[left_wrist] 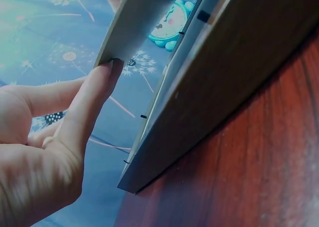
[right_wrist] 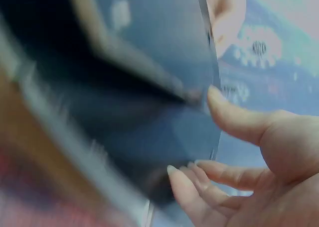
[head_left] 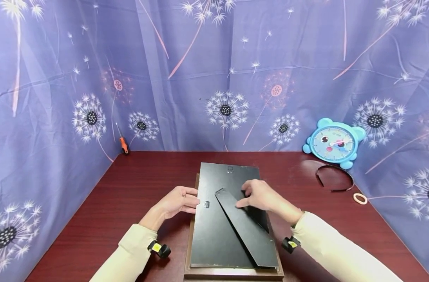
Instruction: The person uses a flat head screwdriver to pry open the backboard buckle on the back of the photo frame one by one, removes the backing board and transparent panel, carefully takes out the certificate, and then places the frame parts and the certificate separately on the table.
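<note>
Black backing board (head_left: 212, 225), with its easel leg (head_left: 247, 228) standing partly out from it, lies over the brown picture frame (head_left: 234, 276) at the lower centre of the head view. At the board's left side we see our left hand (head_left: 177, 203), fingers reaching out nearly straight with tips at the edge. The left wrist view shows that edge raised clear of the frame, with small dark tabs (left_wrist: 143, 117) along the frame's rim. Our right hand (head_left: 261, 196) is over the board, thumb touching the easel leg and fingers bent; we cannot tell whether they pinch anything, since the right wrist view is blurred.

As we judge it, the work is partway: the board is loose from the frame along the left, yet neither seated flat nor fully apart from it. The tabs we can make out do not hold it down, and the leg is not folded flat.

Toward the upper left of the head view, an orange-handled screwdriver (head_left: 124, 145) leans against the dandelion-print curtain (head_left: 186, 113); at the right are a blue bear-shaped clock (head_left: 333, 143), a dark headband (head_left: 352, 177) and a pale ring (head_left: 355, 200).
</note>
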A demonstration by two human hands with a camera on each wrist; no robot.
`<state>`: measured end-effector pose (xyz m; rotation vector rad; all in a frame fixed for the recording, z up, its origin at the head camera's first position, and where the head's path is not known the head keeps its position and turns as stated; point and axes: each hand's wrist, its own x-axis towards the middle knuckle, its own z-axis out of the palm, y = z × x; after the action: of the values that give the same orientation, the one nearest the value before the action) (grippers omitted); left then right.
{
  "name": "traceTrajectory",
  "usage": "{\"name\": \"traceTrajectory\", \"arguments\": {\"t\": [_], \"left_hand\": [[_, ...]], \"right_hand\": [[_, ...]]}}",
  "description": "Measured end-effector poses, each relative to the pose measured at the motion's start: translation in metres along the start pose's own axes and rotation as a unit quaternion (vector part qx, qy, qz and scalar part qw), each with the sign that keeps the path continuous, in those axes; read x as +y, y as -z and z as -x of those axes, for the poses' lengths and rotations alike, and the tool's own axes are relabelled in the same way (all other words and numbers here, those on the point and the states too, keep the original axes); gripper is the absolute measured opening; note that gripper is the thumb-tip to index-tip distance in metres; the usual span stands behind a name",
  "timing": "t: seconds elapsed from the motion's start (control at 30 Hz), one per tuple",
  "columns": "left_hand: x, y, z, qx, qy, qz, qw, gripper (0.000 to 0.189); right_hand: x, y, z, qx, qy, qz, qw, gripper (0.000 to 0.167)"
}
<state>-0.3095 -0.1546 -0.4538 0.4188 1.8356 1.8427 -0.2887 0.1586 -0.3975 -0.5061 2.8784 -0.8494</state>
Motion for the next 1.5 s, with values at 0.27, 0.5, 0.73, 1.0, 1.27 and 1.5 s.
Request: {"name": "traceTrajectory", "arguments": {"t": [0.27,0.5,0.73,1.0,1.27,1.5], "left_hand": [[-0.004,0.001,-0.003,-0.004,0.000,0.001,1.0000,0.053],[-0.006,0.002,-0.002,0.001,0.007,-0.006,1.0000,0.056],[-0.007,0.002,-0.004,0.003,0.012,-0.011,0.9999,0.058],[-0.006,0.002,-0.006,-0.008,0.000,0.002,1.0000,0.052],[-0.005,0.009,-0.006,0.047,-0.106,-0.139,0.9834,0.052],[-0.007,0.006,0.001,-0.050,-0.055,-0.363,0.9290,0.109]], "right_hand": [[0.048,0.017,0.012,0.047,-0.103,-0.115,0.9869,0.071],[0.072,0.009,0.031,-0.085,-0.122,-0.419,0.8954,0.055],[0.082,0.001,0.038,-0.167,-0.092,-0.528,0.8277,0.022],[0.079,-0.001,0.044,-0.134,-0.090,-0.521,0.8379,0.024],[0.085,0.018,0.051,-0.088,-0.099,-0.490,0.8617,0.012],[0.108,0.046,0.056,-0.057,-0.103,-0.494,0.8617,0.006]]}}
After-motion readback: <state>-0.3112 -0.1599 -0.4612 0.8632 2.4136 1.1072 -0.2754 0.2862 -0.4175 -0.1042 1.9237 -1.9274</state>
